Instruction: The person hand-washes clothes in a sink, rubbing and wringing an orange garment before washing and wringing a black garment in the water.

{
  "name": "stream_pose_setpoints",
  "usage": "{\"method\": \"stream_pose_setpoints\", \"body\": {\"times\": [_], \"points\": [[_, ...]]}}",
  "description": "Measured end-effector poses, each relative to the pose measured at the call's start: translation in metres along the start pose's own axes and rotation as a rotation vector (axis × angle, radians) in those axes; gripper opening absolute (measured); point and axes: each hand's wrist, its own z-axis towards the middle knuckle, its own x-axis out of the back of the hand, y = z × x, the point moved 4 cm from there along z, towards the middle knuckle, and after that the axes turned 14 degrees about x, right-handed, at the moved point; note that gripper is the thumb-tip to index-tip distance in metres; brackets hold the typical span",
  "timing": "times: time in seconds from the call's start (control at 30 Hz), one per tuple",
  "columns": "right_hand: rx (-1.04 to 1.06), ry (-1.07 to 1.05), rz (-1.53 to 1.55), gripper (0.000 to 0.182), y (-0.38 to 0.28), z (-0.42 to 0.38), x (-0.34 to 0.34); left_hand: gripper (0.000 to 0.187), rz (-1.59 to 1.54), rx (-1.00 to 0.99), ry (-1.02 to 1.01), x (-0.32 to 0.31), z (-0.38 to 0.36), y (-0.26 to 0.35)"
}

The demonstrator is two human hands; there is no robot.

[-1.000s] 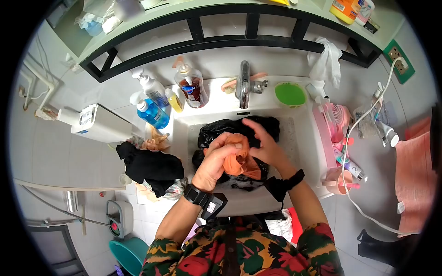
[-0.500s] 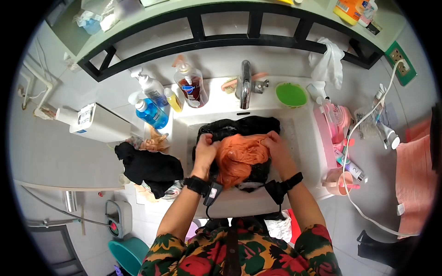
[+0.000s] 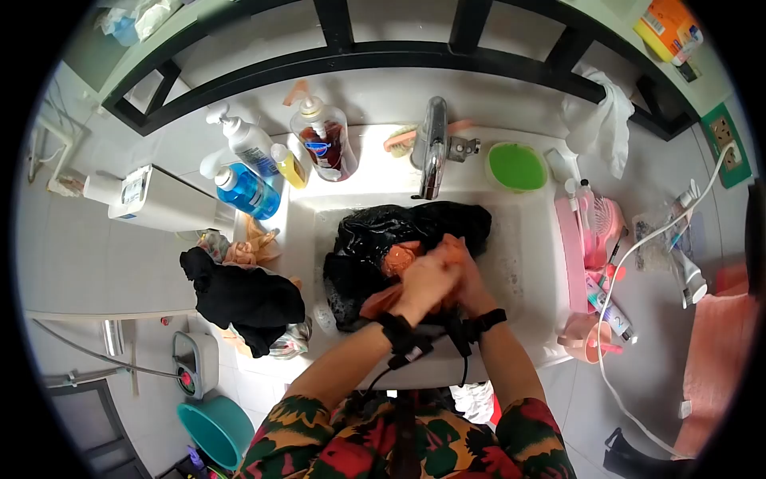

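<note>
Both hands are together over the white sink (image 3: 523,267), closed on a wet orange cloth (image 3: 400,259). My left hand (image 3: 431,281) presses against my right hand (image 3: 469,279), with the cloth bunched between them. A tuft of the cloth sticks up above the fingers, and another part hangs down to the left, below my left wrist. Beneath the hands, a dark soaked garment (image 3: 371,235) lies heaped in the basin, with suds at its left edge. The chrome faucet (image 3: 432,152) stands just behind the heap.
Pump bottles, among them a blue soap bottle (image 3: 247,191) and a dark red one (image 3: 325,148), line the sink's back left. A black garment (image 3: 243,299) lies left of the basin. A green bowl (image 3: 517,167) sits right of the faucet. A pink caddy (image 3: 573,255) and white cord (image 3: 610,319) are at right.
My hands have come together from the two sides of the orange cloth, my left hand moving right. The spread cloth is now bunched between them, uncovering more of the dark garment.
</note>
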Motion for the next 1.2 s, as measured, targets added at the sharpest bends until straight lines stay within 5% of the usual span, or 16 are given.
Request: {"method": "stream_pose_setpoints", "body": {"times": [0.1, 0.17, 0.23, 0.3, 0.37, 0.5, 0.63, 0.7, 0.8, 0.87, 0.9, 0.97, 1.03, 1.2], "points": [[-0.017, -0.369, 0.33, 0.031, -0.024, -0.016, -0.039, 0.033, 0.358, -0.299, 0.16, -0.001, -0.013, 0.032], [0.012, 0.103, -0.089, 0.024, -0.024, -0.027, -0.031, 0.035, 0.573, -0.189, 0.113, 0.001, 0.017, 0.006], [-0.097, 0.121, -0.062, 0.023, -0.01, -0.025, 0.004, 0.038, 0.478, 0.058, 0.272, 0.049, 0.045, -0.003], [-0.029, 0.23, -0.084, 0.025, -0.033, -0.034, 0.002, 0.036, 0.246, 0.066, 0.394, 0.088, 0.058, -0.027], [-0.036, 0.3, -0.21, 0.029, -0.033, -0.032, 0.02, 0.041, 0.367, -0.057, 0.589, 0.107, 0.059, -0.039], [-0.011, 0.262, -0.4, 0.041, -0.017, -0.02, 0.025, 0.044, 0.545, 0.103, 0.52, 0.057, 0.025, -0.031], [-0.016, 0.357, -0.389, 0.035, -0.005, -0.019, -0.011, 0.031, 0.309, -0.078, 0.361, 0.023, 0.029, -0.03], [-0.223, 0.3, 0.094, 0.03, 0.0, -0.014, -0.026, 0.025, 0.173, -0.268, 0.299, 0.021, 0.01, 0.001], [-0.099, 0.09, 0.173, 0.025, 0.019, -0.001, 0.028, 0.023, 0.23, -0.4, 0.236, 0.01, -0.009, 0.023], [-0.087, -0.234, 0.353, 0.021, 0.009, -0.004, 0.021, 0.021, 0.295, -0.414, 0.229, 0.007, -0.003, 0.015], [-0.09, -0.233, 0.35, 0.021, 0.001, -0.01, 0.004, 0.018, 0.37, -0.427, 0.224, 0.006, 0.003, 0.007], [-0.056, 0.278, -0.121, 0.021, -0.017, -0.025, -0.015, 0.021, 0.395, -0.369, 0.315, 0.023, 0.028, 0.002], [0.0, 0.245, -0.093, 0.027, -0.031, -0.025, -0.025, 0.027, 0.482, -0.374, 0.408, 0.059, 0.035, 0.011], [0.256, 0.121, -0.841, 0.037, -0.081, -0.015, -0.043, 0.041, 0.421, -0.198, 0.787, 0.12, 0.041, -0.025]]}}
